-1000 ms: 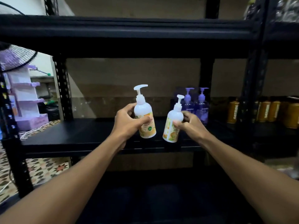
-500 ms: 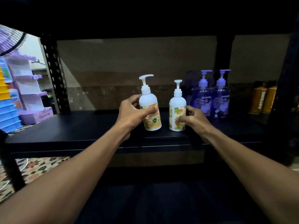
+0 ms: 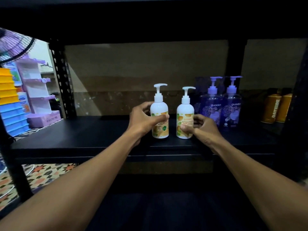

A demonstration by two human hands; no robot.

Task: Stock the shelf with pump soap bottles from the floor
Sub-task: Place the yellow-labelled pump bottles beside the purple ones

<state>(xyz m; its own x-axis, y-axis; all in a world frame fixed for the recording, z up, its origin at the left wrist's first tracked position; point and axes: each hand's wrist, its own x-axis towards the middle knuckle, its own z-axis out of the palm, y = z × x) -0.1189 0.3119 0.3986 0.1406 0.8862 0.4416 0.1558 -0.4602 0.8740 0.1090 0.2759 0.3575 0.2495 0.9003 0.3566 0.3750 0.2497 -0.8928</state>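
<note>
Two white pump soap bottles with orange labels stand upright side by side on the black shelf point(image 3: 83, 135). My left hand point(image 3: 143, 120) grips the left bottle point(image 3: 159, 109) around its middle, thumb across the label. My right hand point(image 3: 201, 129) holds the right bottle point(image 3: 185, 110) low on its right side, thumb on the label and fingers curled behind. Two purple pump bottles point(image 3: 220, 105) stand just right of them.
Orange cans point(image 3: 275, 107) stand at the far right of the shelf beyond a black upright. A shelf board hangs close overhead. To the left are a perforated post point(image 3: 60, 77), a purple rack point(image 3: 38, 90), stacked yellow and blue bins point(image 3: 10, 100) and patterned floor.
Both white bottles went from tilted in the air to standing upright on the shelf. The right bottle's pump now points right. My view moved lower and closer.
</note>
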